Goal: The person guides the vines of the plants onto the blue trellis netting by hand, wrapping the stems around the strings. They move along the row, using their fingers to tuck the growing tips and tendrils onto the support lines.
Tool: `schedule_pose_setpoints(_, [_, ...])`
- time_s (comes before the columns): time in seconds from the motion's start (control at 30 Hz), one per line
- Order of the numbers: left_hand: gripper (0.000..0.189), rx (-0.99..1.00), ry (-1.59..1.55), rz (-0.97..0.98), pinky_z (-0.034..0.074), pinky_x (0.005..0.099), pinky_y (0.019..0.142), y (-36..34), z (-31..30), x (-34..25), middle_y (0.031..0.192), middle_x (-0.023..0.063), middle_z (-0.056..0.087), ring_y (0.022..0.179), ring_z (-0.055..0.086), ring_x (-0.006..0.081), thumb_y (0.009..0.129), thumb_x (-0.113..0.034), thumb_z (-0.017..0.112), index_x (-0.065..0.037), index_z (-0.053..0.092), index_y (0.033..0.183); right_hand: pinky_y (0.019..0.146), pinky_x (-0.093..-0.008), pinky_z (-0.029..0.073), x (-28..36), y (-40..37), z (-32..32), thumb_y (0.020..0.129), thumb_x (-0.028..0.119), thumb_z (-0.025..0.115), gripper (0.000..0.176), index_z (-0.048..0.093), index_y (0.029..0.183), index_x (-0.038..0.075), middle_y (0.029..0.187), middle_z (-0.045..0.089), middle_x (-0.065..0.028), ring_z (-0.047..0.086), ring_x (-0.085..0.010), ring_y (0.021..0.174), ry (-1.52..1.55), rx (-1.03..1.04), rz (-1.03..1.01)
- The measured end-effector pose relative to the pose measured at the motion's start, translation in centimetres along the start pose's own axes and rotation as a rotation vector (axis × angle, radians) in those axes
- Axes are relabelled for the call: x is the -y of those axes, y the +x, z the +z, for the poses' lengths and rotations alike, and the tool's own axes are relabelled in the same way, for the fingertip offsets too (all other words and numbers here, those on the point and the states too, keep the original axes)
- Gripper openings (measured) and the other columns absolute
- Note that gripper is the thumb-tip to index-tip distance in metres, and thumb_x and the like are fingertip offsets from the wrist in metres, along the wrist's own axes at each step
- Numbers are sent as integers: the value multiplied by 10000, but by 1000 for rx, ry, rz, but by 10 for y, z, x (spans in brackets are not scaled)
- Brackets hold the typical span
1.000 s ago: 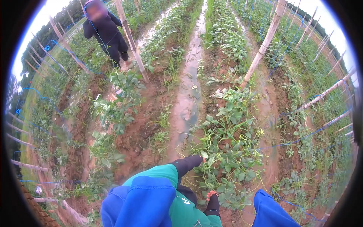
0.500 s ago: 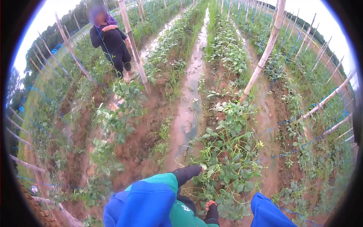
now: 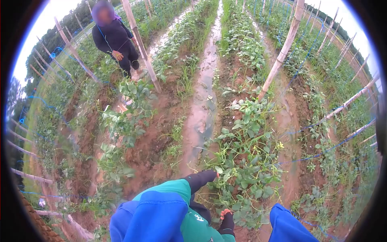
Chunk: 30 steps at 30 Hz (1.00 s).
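My left hand [image 3: 213,174], in a black sleeve below a green one, reaches into the leafy bean vines [image 3: 246,161] on the muddy ridge in front of me; leaves hide its fingers. My right hand [image 3: 225,213], in a black cuff with orange fingertips, sits lower at the near edge of the same vines, touching stems. Whether either hand grips anything is hidden. My blue-clad knees [image 3: 155,215] fill the bottom of the view.
A water-filled furrow [image 3: 203,105] runs up the middle between planted ridges. Slanted bamboo poles [image 3: 278,56] with blue string [image 3: 334,145] stand left and right. Another person in dark clothes [image 3: 115,40] stands by a pole [image 3: 141,44] at the upper left.
The other person's hand dropped from the chest to the waist. The view tilted slightly. My hands stayed in the vines, nearly still.
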<state>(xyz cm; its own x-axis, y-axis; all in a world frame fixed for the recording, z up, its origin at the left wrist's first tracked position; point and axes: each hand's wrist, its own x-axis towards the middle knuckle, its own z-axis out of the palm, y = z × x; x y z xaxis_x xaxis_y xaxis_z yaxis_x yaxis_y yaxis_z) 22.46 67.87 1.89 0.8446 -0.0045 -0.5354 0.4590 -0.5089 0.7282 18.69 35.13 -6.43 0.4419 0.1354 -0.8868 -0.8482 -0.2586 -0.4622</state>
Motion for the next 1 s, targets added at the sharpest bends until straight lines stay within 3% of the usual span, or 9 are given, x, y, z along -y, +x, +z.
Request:
schedule_pose_setpoints(0.03, [281, 53, -63, -114, 388, 324, 573, -1, -2, -5, 655, 76, 523, 595, 500, 190, 662, -113, 499, -177, 507, 936, 372, -311, 421, 3, -1, 1, 726, 143, 446, 192, 466, 915, 116, 738, 546, -65, 511, -179, 550, 0, 0, 0])
schedule_pose_setpoints(0.13, [260, -3, -23, -31, 384, 324, 592, 3, 2, 7, 654, 66, 523, 599, 499, 184, 682, -140, 489, -175, 507, 940, 392, -316, 425, 4, 1, 1, 728, 139, 416, 190, 469, 909, 120, 746, 544, -60, 513, -184, 566, -7, -58, 63])
schedule_pose_setpoints(0.2, [243, -9, -9, -9, 383, 324, 598, 5, 6, 12, 661, 68, 525, 610, 499, 187, 685, -158, 486, -169, 513, 926, 338, -275, 384, -2, 9, -3, 720, 202, 506, 268, 429, 964, 125, 740, 534, -74, 499, -182, 522, 94, 6, 36])
schedule_pose_setpoints(0.3, [221, -3, -30, -27, 380, 323, 608, 6, 7, 11, 673, 71, 529, 627, 498, 190, 689, -186, 483, -161, 521, 906, 342, -277, 391, -13, 19, -10, 708, 215, 528, 294, 427, 969, 126, 751, 537, -68, 507, -181, 533, 146, 113, -50])
schedule_pose_setpoints(0.63, [213, -7, -154, -141, 373, 320, 641, 0, 3, 8, 711, 81, 540, 682, 496, 202, 703, -280, 472, -134, 548, 838, 345, -272, 391, -7, 10, -5, 709, 262, 554, 345, 421, 999, 130, 757, 541, -58, 510, -174, 540, 120, 43, 21])
schedule_pose_setpoints(0.73, [231, -27, -187, -171, 371, 319, 651, -5, -3, 2, 723, 84, 543, 698, 495, 206, 708, -308, 468, -126, 557, 818, 389, -309, 419, -1, 3, 1, 761, 192, 443, 182, 460, 931, 129, 743, 553, -50, 520, -177, 571, 10, -18, 21])
schedule_pose_setpoints(0.87, [228, -13, -132, -175, 369, 318, 652, -8, -11, -10, 715, 90, 540, 676, 494, 207, 714, -300, 460, -122, 551, 825, 392, -310, 423, -1, 6, -3, 752, 198, 471, 220, 451, 958, 124, 749, 551, -51, 519, -172, 575, 19, 7, 16])
schedule_pose_setpoints(0.93, [243, -11, -142, -145, 375, 325, 634, -7, -11, -5, 671, 72, 531, 663, 502, 192, 705, -167, 475, -178, 511, 945, 394, -310, 423, -2, 10, -2, 753, 203, 475, 229, 448, 965, 123, 751, 550, -49, 519, -169, 577, 87, 63, -2])
schedule_pose_setpoints(1.0, [282, 31, -90, -36, 385, 349, 617, 7, -3, 16, 671, 102, 528, 646, 507, 227, 667, -115, 493, -183, 512, 940, 392, -313, 423, -2, 8, 2, 759, 219, 470, 232, 446, 970, 126, 750, 548, -42, 517, -161, 569, -3, -7, -36])
